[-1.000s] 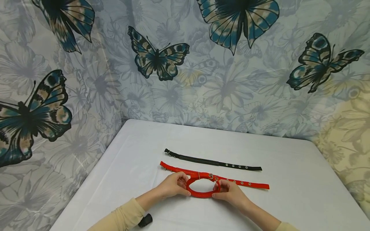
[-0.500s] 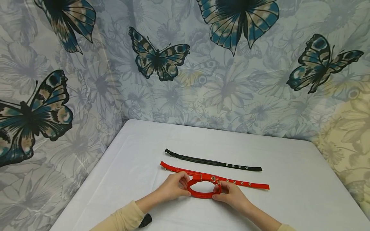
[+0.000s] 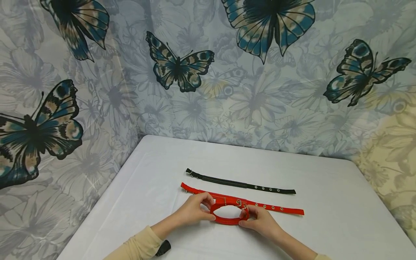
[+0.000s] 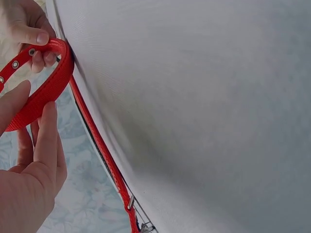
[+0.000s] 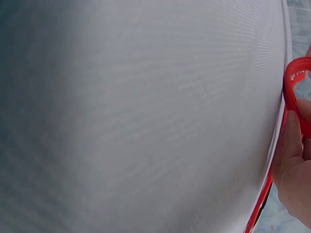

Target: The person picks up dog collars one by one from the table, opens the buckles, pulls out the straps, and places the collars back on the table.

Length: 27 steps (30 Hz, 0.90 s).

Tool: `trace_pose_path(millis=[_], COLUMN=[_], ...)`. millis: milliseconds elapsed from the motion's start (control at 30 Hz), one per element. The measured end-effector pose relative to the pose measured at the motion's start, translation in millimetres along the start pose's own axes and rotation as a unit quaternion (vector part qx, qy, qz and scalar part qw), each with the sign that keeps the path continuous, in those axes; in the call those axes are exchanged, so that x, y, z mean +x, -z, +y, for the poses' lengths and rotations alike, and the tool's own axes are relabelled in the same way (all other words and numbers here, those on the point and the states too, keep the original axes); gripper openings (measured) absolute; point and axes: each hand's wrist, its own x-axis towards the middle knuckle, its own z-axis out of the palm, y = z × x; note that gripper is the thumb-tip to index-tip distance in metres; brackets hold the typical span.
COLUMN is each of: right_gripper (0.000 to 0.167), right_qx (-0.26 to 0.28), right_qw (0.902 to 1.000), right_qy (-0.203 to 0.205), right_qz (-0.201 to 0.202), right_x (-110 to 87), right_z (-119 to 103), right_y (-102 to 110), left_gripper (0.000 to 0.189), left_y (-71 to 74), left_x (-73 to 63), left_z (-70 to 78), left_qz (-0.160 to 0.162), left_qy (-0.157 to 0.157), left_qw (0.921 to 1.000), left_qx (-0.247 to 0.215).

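A red collar (image 3: 228, 221), buckled into an oval loop, is held up between both hands near the front of the table. My left hand (image 3: 194, 209) pinches its left side between thumb and fingers, while my right hand (image 3: 261, 219) pinches the right side. The metal buckle and eyelets sit on the loop's far side. In the left wrist view the collar (image 4: 60, 77) shows its padded band and eyelets, with the left thumb and fingers on it. Behind the loop, a second red collar (image 3: 292, 210) lies stretched out flat, partly hidden by the loop and hands.
A black collar (image 3: 224, 181) lies straight on the white table (image 3: 156, 159), behind the red one. Near the left forearm is a small black object (image 3: 164, 248), partly hidden by the sleeve. Butterfly-patterned cloth (image 3: 260, 108) hangs behind and to the left.
The looped red collar has tipped and shifted very slightly right, both hands keeping their pinch on it. The whole head view has drifted a little. The two flat collars stay in place.
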Motion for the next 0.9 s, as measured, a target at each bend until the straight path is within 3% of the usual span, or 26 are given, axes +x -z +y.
trace_pose_path(millis=[367, 667, 900], right_gripper=[0.022, 0.022, 0.023], right_qx=[-0.025, -0.067, -0.058], right_qw=[0.9996, 0.9949, 0.9957], right_qy=[0.011, 0.074, 0.070], right_qz=[-0.001, 0.013, 0.013], right_x=[-0.7, -8.3, -6.6], right_z=[0.8, -5.0, -6.1], right_y=[2.0, 16.0, 20.1], left_gripper=[0.030, 0.030, 0.030], left_y=[-1.0, -1.6, -1.6], left_x=[-0.7, -0.2, 0.1], left_z=[0.3, 1.4, 1.0], left_qz=[0.003, 0.005, 0.003], left_qy=[-0.020, -0.022, -0.025], left_qw=[0.9997, 0.9996, 0.9996], left_qx=[0.017, 0.017, 0.015])
